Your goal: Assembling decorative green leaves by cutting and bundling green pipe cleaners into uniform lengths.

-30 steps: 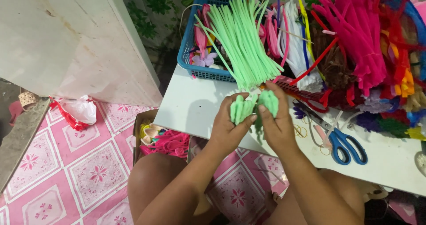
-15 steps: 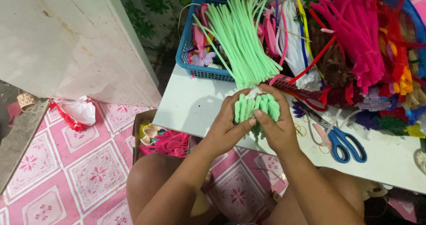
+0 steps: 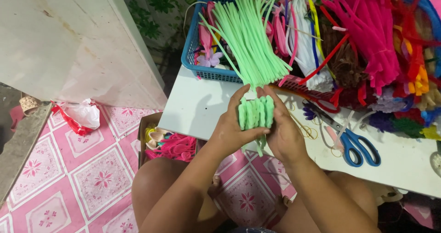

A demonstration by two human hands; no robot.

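Both closed on the folded green pipe-cleaner bundle (image 3: 256, 113), loops upright toward twelve: left hand (image 3: 232, 129) at nine, right hand (image 3: 283, 132) at three.

Both forearms are reaching up from the lap, converging over the near edge of the tabletop. The left hand (image 3: 232, 129) and right hand (image 3: 282, 132) are facing each other, fingers curled inward, thumbs pointing up, gripping.
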